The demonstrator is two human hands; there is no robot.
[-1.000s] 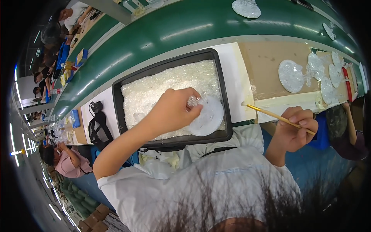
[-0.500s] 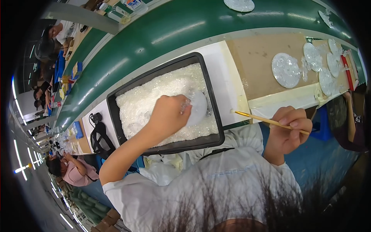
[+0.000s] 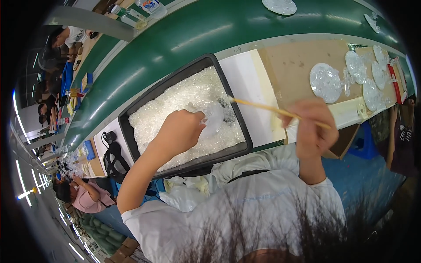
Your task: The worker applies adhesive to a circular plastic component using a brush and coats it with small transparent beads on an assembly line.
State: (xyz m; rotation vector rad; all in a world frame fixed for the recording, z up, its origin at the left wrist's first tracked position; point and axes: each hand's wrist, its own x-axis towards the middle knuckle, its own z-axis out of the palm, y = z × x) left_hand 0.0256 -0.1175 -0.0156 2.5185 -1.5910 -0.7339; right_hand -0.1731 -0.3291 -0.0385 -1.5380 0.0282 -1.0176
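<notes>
My left hand (image 3: 182,131) is closed over the black tray, its fingertips pinching a clear round disc (image 3: 213,118) by a piece on it that my fingers mostly hide. The disc rests in or just above the clear-white glittering granules (image 3: 162,105) that fill the black tray (image 3: 224,79). My right hand (image 3: 313,127), slightly blurred, grips a thin paintbrush (image 3: 263,106) with a pale wooden handle. The brush tip reaches the tray's right rim and points left toward the disc.
Several clear discs (image 3: 325,82) with lumpy clear pieces lie on brown cardboard (image 3: 285,61) at the right. Beyond runs a green conveyor belt (image 3: 201,35). A black strap (image 3: 115,153) lies left of the tray. Other people sit along the line at left, and one stands at the far right.
My right hand has moved left and up, bringing the brush tip to the tray's rim. My left hand and the disc have shifted slightly left, and the tray has shifted slightly too.
</notes>
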